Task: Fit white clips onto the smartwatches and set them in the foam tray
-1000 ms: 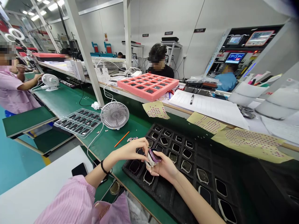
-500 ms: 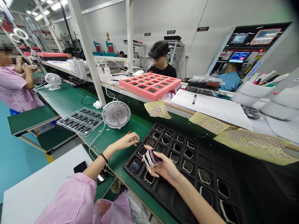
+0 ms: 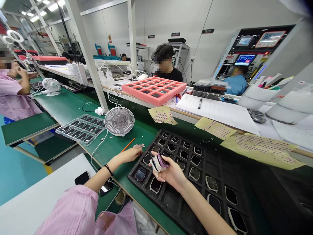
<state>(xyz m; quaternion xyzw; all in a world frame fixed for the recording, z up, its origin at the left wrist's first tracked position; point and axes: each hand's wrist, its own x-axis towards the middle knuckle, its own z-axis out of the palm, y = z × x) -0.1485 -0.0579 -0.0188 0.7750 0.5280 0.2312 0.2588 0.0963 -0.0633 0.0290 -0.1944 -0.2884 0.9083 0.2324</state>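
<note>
My right hand is wrapped round a small stack of watch cases, white and purple, above a black foam tray. Watch faces with dark screens, such as one purple-rimmed watch, sit in the tray's compartments. My left hand rests low over the green bench, just left of the tray, beside a few small pale scraps. Its fingers point down and are bunched; what they touch is too small to make out. An orange stick lies behind that hand.
A grey fan stands behind my left hand, near a clear plastic tray of dark parts. On the raised shelf are a red foam tray, papers and a pen. Co-workers sit across the shelf and at the far left.
My left hand has moved down and slightly left onto the bench by the scraps, uncovering the orange stick. My right hand still holds the stack. The whole view has shifted slightly.
</note>
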